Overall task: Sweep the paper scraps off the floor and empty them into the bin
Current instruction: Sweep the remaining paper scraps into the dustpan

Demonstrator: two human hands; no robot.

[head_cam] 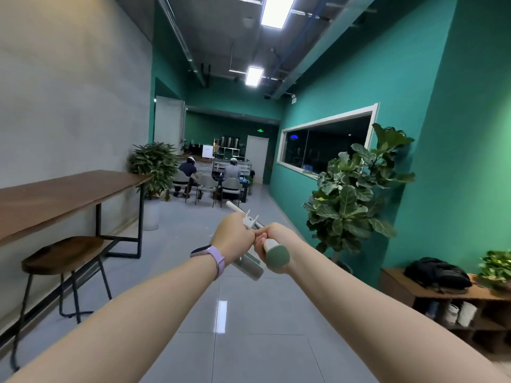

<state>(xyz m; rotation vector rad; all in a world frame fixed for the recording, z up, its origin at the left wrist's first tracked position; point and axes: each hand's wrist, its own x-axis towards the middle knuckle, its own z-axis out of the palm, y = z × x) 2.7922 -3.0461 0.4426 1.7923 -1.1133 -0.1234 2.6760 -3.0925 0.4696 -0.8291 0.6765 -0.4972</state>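
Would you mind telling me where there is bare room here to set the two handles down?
The grey tiled floor lies bare between the dark wooden stool and the low wooden shelf. The long brown wall table is bare too. The shelf is crowded: a black bag on top.

Glossy grey floor tiles [249, 341] ran between a grey concrete wall [69, 92] and a teal painted wall [387, 78]. A long brown wooden counter [60, 194] with a dark round stool [63, 251] stood left of the fingers; leafy green potted plants [356, 189] stood right.

Glossy grey tiled floor [249, 341] — a wooden stool [65, 251] and a potted plant [356, 194] stand on it
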